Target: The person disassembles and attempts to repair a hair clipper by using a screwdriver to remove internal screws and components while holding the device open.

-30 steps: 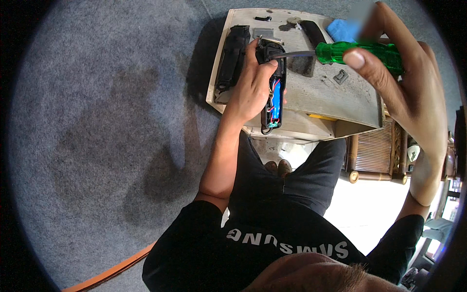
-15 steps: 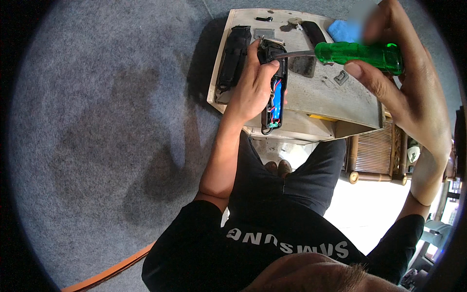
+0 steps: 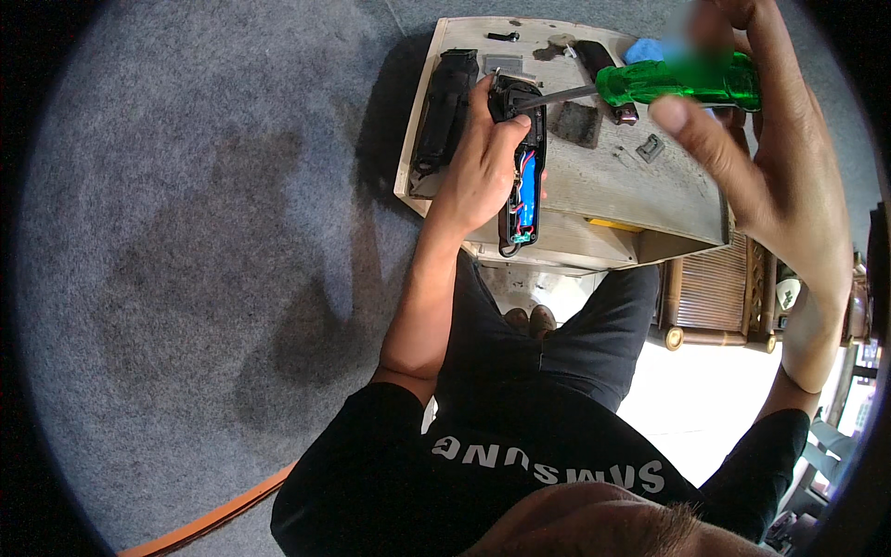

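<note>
My left hand (image 3: 475, 176) is closed around an opened black hair clipper (image 3: 509, 91), its thumb pressed on the inner body. A blue battery (image 3: 529, 190) and thin coloured wires show in the clipper's lower half. In my right hand (image 3: 789, 176) is a screwdriver (image 3: 650, 84) with a see-through green handle; the thumb stands off the handle and the fingers behind it are partly blurred. The screwdriver's shaft slants down leftward, and its tip meets the clipper's inside just above my left thumb. Whether the tip sits in a screw cannot be made out.
The clipper is above a pale wooden cabinet top (image 3: 650, 204). On it lie a long black case-like piece (image 3: 450, 111), a small black lever (image 3: 503, 37), a dark block (image 3: 577, 123), a grey bracket (image 3: 651, 148) and a blue cloth (image 3: 643, 51). Bamboo furniture (image 3: 710, 288) stands right.
The screwdriver's handle has tilted upward and shifted slightly left, so the shaft slants more. My right hand has moved with it, its thumb now off the handle. The left hand and clipper barely differ.
</note>
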`<state>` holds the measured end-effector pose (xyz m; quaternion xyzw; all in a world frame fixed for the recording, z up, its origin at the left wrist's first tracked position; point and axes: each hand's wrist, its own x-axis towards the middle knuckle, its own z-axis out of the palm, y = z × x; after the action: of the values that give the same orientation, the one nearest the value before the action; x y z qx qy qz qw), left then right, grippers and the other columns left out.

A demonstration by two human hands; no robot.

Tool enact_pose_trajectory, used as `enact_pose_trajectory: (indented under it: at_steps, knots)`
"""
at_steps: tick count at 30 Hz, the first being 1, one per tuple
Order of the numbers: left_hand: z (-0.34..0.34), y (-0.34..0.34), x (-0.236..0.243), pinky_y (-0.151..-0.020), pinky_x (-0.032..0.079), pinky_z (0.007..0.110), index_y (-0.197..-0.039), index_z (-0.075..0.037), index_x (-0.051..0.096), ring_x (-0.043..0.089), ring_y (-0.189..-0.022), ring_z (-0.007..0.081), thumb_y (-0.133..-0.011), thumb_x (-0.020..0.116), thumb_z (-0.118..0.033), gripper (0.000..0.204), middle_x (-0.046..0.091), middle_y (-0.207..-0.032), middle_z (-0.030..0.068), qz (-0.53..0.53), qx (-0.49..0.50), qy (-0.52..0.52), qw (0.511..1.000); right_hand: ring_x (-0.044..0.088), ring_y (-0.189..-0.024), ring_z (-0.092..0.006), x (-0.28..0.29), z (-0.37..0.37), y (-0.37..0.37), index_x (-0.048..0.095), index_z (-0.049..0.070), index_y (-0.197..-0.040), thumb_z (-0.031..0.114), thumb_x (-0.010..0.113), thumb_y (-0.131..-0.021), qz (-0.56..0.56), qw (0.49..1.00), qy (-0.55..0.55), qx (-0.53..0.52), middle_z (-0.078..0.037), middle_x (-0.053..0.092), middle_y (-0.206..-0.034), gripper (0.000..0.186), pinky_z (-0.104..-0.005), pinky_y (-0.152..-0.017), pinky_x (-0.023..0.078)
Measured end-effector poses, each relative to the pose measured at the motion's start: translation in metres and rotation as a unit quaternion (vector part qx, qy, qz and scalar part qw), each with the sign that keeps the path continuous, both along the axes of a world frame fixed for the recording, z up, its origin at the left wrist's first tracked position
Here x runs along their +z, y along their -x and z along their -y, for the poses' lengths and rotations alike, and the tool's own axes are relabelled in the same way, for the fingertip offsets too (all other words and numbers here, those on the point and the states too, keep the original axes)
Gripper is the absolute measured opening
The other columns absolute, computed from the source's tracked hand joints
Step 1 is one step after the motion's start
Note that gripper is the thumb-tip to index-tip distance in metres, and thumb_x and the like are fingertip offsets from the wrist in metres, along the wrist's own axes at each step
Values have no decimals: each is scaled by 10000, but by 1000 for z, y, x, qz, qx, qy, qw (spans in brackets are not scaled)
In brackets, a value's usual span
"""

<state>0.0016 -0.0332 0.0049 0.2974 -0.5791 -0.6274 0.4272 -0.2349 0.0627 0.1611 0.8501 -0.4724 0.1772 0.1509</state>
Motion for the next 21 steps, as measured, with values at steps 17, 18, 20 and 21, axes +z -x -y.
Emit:
enact_pose_trajectory:
  at_steps: [17, 18, 20, 21]
  knots:
    - [-3, 0, 3, -583, 624, 396, -1528, -83, 274, 696, -667, 227, -1040, 431, -183, 522, 667, -956, 167, 21, 24, -1, 999, 756, -850, -251, -1, 1, 2, 636, 11, -1131, 151, 830, -834, 2, 1000, -2, -1, -130, 734, -990, 382, -384, -729, 632]
    - [-2, 0, 3, -583, 624, 396, -1528, -83, 274, 696, -667, 227, -1040, 431, -183, 522, 667, -956, 167, 21, 24, -1, 999, 756, -850, -251, -1, 1, 2, 636, 11, -1131, 152, 830, -834, 2, 1000, -1, 0, -130, 734, -990, 382, -384, -728, 631]
    - [-2, 1, 1, -584, 624, 393, -1530, -84, 274, 695, -664, 228, -1039, 432, -181, 525, 669, -956, 168, 20, 24, 1, 1000, 756, -849, -250, -1, 0, 2, 635, 11, -1131, 153, 830, -834, 3, 1000, -3, -2, -131, 734, -989, 382, -385, -727, 631]
    - [-2, 1, 1, -584, 624, 393, -1530, -84, 274, 695, -664, 228, -1039, 432, -181, 525, 669, -956, 168, 20, 23, 1, 1000, 755, -848, -250, -1, 0, 3, 635, 11, -1130, 154, 830, -834, 3, 1000, -3, -2, -131, 734, -988, 383, -385, -727, 631]
